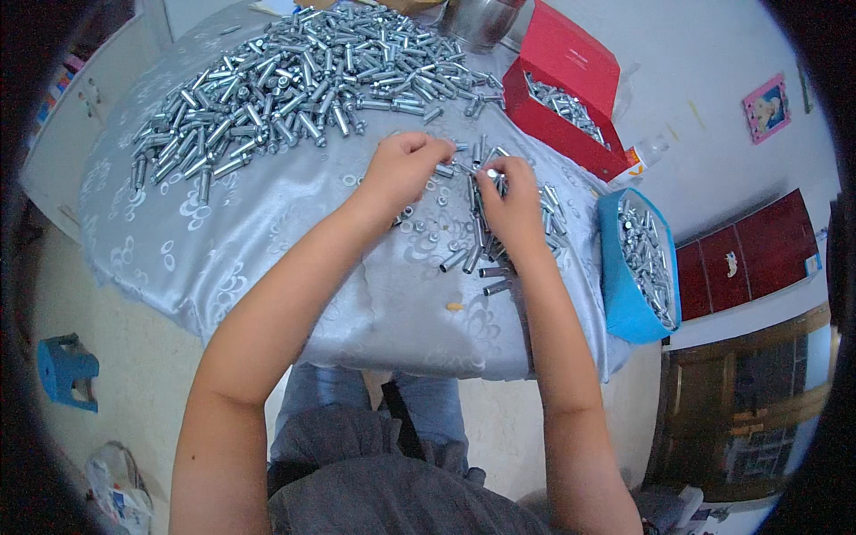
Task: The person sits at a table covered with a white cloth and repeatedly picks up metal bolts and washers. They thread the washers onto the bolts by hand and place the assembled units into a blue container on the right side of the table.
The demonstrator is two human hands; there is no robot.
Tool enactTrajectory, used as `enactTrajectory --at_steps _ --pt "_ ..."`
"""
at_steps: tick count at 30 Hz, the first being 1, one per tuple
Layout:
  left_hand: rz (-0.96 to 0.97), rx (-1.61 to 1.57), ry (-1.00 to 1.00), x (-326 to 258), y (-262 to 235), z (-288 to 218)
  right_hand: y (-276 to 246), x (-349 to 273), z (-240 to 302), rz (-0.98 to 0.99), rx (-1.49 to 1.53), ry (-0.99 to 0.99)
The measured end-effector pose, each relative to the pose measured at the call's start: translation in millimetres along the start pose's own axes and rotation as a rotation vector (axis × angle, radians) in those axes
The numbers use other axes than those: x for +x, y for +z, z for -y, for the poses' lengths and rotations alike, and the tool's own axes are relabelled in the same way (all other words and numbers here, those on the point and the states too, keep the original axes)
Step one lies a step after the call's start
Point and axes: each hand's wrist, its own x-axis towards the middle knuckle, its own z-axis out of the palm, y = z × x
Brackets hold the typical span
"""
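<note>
My left hand (410, 168) is closed in a pinch, with a short silver expansion bolt (444, 170) showing at its fingertips. Just to its right, my right hand (513, 203) curls its thumb and fingers round a shiny metal bolt part, mostly hidden by the fingers. The fingertips of both hands are close together but apart. Beneath and around the right hand lie loose metal sleeves (472, 260), some partly covered by it. Small nuts and washers (432, 238) are scattered on the cloth beside the left wrist.
A large heap of expansion bolts (294, 89) covers the far side of the cloth-covered table (267, 294). A red open box (553, 120) and a blue bin (621, 267), both holding metal parts, stand at the right. A metal pot (481, 22) is behind. A blue stool (67, 373) stands on the floor.
</note>
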Motion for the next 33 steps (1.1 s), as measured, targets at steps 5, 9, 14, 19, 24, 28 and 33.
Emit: enactTrajectory --at_steps 5,9,14,19,24,28,33 --pt "0.052 0.046 -0.026 -3.0 0.2 0.9 -13.7 -6.3 12.8 -0.095 0.241 0.209" --pt "0.082 0.063 -0.069 -8.2 3.8 -3.7 -18.3 -8.6 14.3 -0.08 0.753 0.388" --pt "0.238 0.026 -0.104 -16.7 7.2 -6.3 -21.3 -9.7 31.9 0.135 1.107 0.522" --pt "0.415 -0.209 -0.261 -10.8 4.8 -5.2 -25.5 -8.9 30.9 0.241 1.178 0.626" --pt "0.454 -0.25 -0.28 -13.1 2.8 -6.7 -21.8 -10.7 33.6 0.196 1.138 0.52" --pt "0.454 -0.215 -0.272 -14.0 4.2 -8.8 -17.1 -14.8 32.3 0.133 1.004 0.412" --pt "0.415 -0.193 -0.318 -15.7 9.8 -8.4 -14.3 -17.5 32.3 0.092 0.805 0.379"
